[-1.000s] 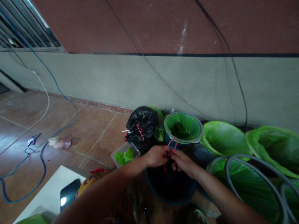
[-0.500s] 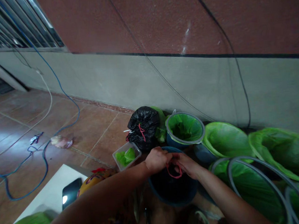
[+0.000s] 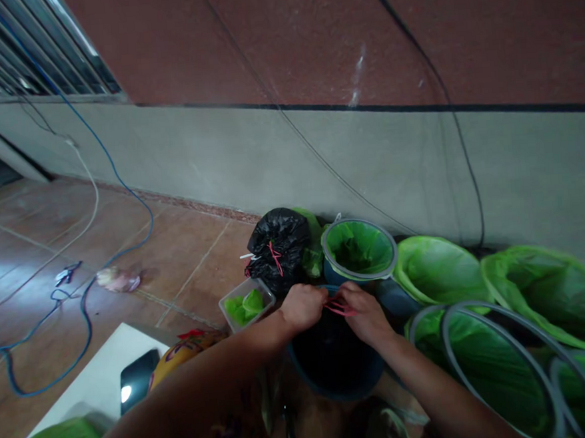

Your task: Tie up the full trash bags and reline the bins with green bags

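Note:
Over a dark blue bucket (image 3: 341,396), my left hand (image 3: 303,308) and my right hand (image 3: 365,312) face each other, a small gap between them. Both are closed on a thin pink-red drawstring (image 3: 339,306), which spans the gap in several strands. The bucket's inside is very dark, so its contents cannot be made out. Just beyond my left hand sits a stuffed black plastic bag (image 3: 279,246) tied with a similar pink-red string. A clear plastic tub (image 3: 223,308) holding crumpled green plastic (image 3: 246,307) lies beside my left wrist.
Bins lined with green bags (image 3: 439,269) stand along the wall at right, with loose grey rings (image 3: 502,358) nearer me. A phone (image 3: 139,382) lies on a white surface (image 3: 74,394). Blue cable (image 3: 87,327) and a blond doll-like object (image 3: 118,280) are on the tiled floor.
My hands have drawn slightly apart. The drawstring, which hung as a loop below my right hand, is now stretched between both hands.

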The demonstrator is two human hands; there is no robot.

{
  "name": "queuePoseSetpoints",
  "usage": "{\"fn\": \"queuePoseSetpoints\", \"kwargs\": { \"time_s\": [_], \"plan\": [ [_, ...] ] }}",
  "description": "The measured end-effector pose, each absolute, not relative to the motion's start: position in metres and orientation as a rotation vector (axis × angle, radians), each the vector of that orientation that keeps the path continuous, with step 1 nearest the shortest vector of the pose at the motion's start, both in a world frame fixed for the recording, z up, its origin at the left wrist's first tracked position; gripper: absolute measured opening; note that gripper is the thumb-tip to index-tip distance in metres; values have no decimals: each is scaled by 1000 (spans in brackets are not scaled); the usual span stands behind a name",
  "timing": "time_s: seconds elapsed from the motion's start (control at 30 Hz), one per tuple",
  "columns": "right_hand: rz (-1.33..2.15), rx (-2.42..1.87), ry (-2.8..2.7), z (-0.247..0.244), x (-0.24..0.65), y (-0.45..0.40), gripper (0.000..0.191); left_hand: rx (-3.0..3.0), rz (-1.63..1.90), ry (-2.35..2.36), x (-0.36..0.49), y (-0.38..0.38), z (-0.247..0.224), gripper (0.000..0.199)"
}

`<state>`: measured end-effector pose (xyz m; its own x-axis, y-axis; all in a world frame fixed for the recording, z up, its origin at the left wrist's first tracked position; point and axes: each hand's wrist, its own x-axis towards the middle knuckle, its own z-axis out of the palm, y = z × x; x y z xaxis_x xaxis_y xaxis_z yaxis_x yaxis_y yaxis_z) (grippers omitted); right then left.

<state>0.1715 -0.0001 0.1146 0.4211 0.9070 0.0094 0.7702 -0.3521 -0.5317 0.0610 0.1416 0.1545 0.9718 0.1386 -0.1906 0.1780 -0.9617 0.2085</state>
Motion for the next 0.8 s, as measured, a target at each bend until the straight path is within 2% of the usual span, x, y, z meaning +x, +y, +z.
{"fn": "queuePoseSetpoints", "kwargs": {
  "time_s": [0.1, 0.23, 0.37, 0.57, 0.7, 0.8],
  "plan": [
    [419, -2457, -1491, 109, 175, -3, 30, 2838, -328, 357, 58, 148, 150, 23],
    [526, -2586, -1505, 99, 181, -9, 27, 2646, -427, 600, 52, 158, 138, 19],
    [529, -2598, -1459, 102, 182, -12, 28, 2140, -400, 693, 55, 160, 129, 23],
    [417, -2441, -1387, 122, 181, -4, 28, 1279, -166, 699, 67, 145, 123, 21],
    [366, -2328, -1366, 130, 183, -1, 26, 1078, -112, 724, 69, 142, 118, 29],
    [384, -2254, -1342, 133, 182, 2, 24, 1078, -124, 679, 70, 143, 118, 29]
  ]
}}
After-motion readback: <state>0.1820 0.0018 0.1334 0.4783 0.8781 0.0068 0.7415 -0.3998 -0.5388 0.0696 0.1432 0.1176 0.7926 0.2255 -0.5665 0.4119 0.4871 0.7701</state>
